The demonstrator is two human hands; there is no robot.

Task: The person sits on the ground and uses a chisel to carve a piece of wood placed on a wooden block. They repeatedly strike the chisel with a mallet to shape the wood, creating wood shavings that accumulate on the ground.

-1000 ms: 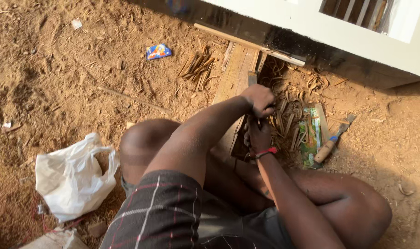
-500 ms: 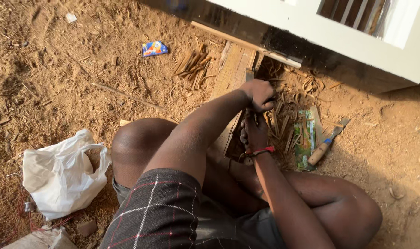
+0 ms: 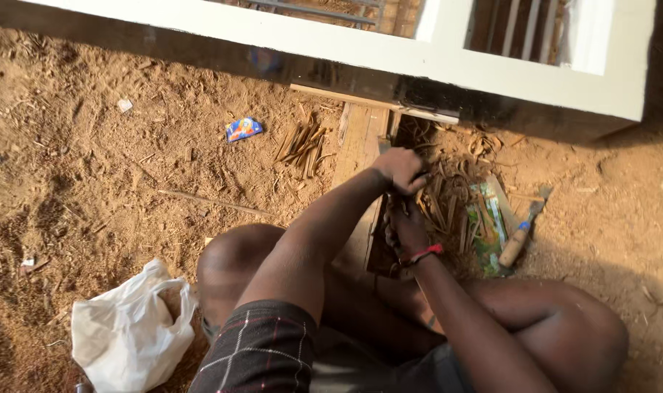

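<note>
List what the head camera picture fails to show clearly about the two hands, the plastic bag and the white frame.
- Left hand: its closed fingers hide whatever it grips.
- Right hand: in shadow, mostly behind the left forearm; grip unclear.
- White plastic bag: contents hidden; bottom edge cuts it off.
- White wooden frame: top edge cuts it off.

White plastic bag [image 3: 131, 335] at 7 o'clock; blue wrapper [image 3: 244, 129] at 11 o'clock; white frame [image 3: 448, 54] at 12 o'clock.
</note>
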